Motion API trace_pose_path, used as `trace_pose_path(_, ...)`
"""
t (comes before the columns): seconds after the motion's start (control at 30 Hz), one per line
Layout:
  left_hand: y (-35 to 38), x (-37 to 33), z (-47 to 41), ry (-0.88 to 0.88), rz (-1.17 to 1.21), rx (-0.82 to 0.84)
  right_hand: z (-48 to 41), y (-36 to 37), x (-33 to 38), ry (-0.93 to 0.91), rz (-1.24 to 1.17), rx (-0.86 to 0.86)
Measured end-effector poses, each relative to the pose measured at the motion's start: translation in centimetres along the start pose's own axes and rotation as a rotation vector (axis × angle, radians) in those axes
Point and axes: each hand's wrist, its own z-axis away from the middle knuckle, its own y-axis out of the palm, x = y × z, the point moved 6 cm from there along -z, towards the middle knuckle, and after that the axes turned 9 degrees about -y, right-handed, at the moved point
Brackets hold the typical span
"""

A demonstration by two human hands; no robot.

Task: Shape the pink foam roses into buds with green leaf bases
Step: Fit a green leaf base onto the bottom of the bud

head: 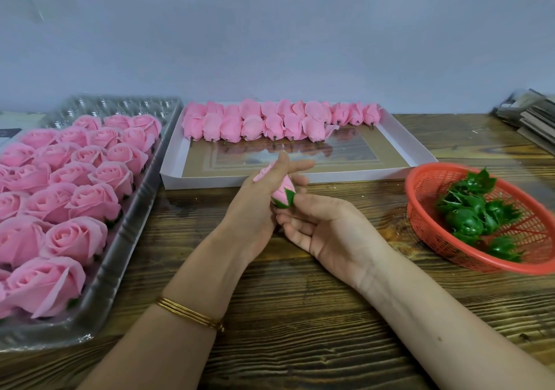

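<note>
1. The left hand (pixel 261 200), at the centre of the frame, is clamped round a pink bud (pixel 282 190). Its fingers wrap the petals, and one finger stretches out toward the white box (pixel 300 177) behind.
2. The right hand (pixel 324 230) meets it from the right. Its thumb tip presses on the green leaf base (pixel 289 199) at the bud's lower end, with the fingers curled beneath, so this hand is closed on the base.
3. My reading is that the base is being seated on the bud, and the bud is not yet laid down.
4. Risk: a hard squeeze from the left hand could crease or tear the soft foam petals, leaving a lopsided bud.
5. Risk: if the thumb pushes off-centre, the base could sit crooked or slip off. One green point already lies up over the pink while the rest is hidden.
6. Risk: a petal edge shows loose above the left fingers. It could spring open once the grip eases.
7. Finished buds (pixel 270 124) lie in tight rows at the far end of the white box, so a careless set-down could knock them askew.
8. Open roses (pixel 90 203) fill the plastic tray (pixel 120 269) at the left. Loose leaf bases (pixel 468 221) sit in the red basket (pixel 426 227) at the right of the table (pixel 300 329). An elbow could nudge either one.
</note>
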Motion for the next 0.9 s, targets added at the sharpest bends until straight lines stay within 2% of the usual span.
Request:
trace_pose_path(0.3,0.0,0.0,0.1,0.006,-0.108,-0.023,0.1,-0.4,0.1,-0.085,0.027,-0.036)
trace_pose_path(0.6,0.4,0.1,0.0,0.014,-0.071,0.001,0.4,-0.4,1.1,-0.305,0.146,-0.088)
trace_pose_path(0.9,0.3,0.2,-0.1,0.022,-0.09,0.029,0.3,-0.2,1.3,-0.357,0.217,-0.078)
